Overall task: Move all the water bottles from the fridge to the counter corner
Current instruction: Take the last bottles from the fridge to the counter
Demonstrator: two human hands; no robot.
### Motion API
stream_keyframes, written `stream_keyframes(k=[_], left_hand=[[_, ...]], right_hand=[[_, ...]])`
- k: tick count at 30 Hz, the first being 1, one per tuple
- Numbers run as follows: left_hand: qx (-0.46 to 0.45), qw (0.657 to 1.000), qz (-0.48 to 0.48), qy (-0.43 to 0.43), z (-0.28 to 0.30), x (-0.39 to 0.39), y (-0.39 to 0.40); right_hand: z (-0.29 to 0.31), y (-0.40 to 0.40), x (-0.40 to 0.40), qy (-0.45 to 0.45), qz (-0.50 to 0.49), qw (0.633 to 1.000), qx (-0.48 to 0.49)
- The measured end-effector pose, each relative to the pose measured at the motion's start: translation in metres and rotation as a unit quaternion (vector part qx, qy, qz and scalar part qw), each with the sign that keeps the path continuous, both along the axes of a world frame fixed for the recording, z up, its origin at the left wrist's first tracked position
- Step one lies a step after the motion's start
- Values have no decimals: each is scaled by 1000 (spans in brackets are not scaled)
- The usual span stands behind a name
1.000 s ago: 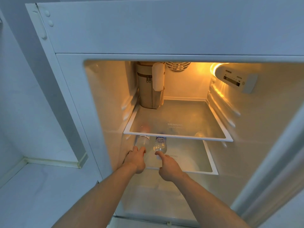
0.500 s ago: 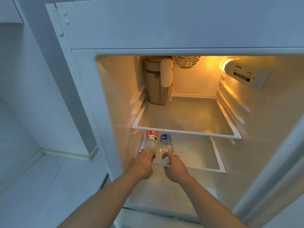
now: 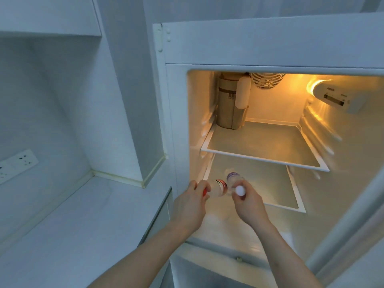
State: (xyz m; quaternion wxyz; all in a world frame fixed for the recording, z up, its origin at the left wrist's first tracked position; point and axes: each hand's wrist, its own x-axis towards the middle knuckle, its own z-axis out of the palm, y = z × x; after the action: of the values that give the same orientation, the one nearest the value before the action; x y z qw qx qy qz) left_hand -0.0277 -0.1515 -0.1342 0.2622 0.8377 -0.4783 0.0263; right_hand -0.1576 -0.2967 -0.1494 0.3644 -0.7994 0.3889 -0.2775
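Both hands are at the front of the open fridge (image 3: 270, 44), level with its lower glass shelf (image 3: 295, 206). My left hand (image 3: 192, 204) grips a clear water bottle with a red label and red cap (image 3: 218, 187) by its neck. My right hand (image 3: 248, 201) grips a second clear bottle with a blue label and white cap (image 3: 233, 179) by its cap end. The two bottles lie tilted, side by side, their bases pointing into the fridge, lifted just off the shelf's front left part. The white counter (image 3: 68, 221) with its corner (image 3: 91, 175) lies to the left.
On the upper shelf (image 3: 266, 156) a beige zipped pouch (image 3: 228, 104) stands at the back left. The control panel (image 3: 336, 98) and lamp are on the right wall. A wall socket (image 3: 18, 163) sits left above the counter. The fridge door edge (image 3: 353, 235) stands at right.
Both hands have pulled the two bottles out from under the upper shelf toward the fridge's front. My view has swung left, bringing the counter corner into sight.
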Motion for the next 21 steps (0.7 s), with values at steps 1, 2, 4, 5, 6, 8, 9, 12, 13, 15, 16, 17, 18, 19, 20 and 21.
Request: stream_keyframes(k=[1, 2, 4, 5, 6, 8, 9, 12, 13, 15, 16, 17, 18, 19, 20, 21], left_hand=[[-9, 1000, -11, -2, 5, -6, 7], [-22, 1000, -2, 8, 11, -11, 31], [-42, 999, 5, 21, 18, -21, 71], [-49, 998, 10, 29, 18, -27, 91], [-52, 998, 14, 36, 16, -31, 108], [-47, 996, 43, 59, 10, -43, 161], [-47, 995, 51, 66, 7, -46, 175], [-37, 990, 109, 83, -8, -65, 245], [-39, 987, 129, 84, -13, -71, 269], [-45, 978, 176, 100, -21, -85, 317], [-47, 975, 193, 103, -23, -90, 335], [-46, 969, 219, 108, -24, -98, 357], [-47, 959, 257, 111, -26, -109, 386], [-51, 951, 280, 117, -26, -115, 400], [-51, 937, 323, 120, -26, -128, 431], [-56, 931, 342, 118, -25, -134, 444]], right_hand=[[6, 3, -8, -8, -12, 1000, -1], [14, 17, -10, -10, -4, 1000, -6], [30, 41, -16, -5, 11, 1000, -7], [38, 54, -19, -1, 19, 1000, -6], [45, 63, -22, -3, 27, 1000, -5], [55, 96, -25, 3, 60, 998, 0], [58, 105, -27, 21, 71, 997, 5], [57, 160, -25, 66, 166, 984, 23], [58, 184, -24, 87, 202, 975, 35], [52, 231, -19, 123, 280, 950, 56], [47, 247, -16, 132, 312, 939, 60], [43, 269, -13, 148, 345, 926, 51], [36, 296, -6, 155, 382, 910, 42], [33, 311, -5, 167, 406, 898, 27], [29, 342, 3, 165, 451, 877, 13], [27, 356, 6, 169, 469, 867, 4]])
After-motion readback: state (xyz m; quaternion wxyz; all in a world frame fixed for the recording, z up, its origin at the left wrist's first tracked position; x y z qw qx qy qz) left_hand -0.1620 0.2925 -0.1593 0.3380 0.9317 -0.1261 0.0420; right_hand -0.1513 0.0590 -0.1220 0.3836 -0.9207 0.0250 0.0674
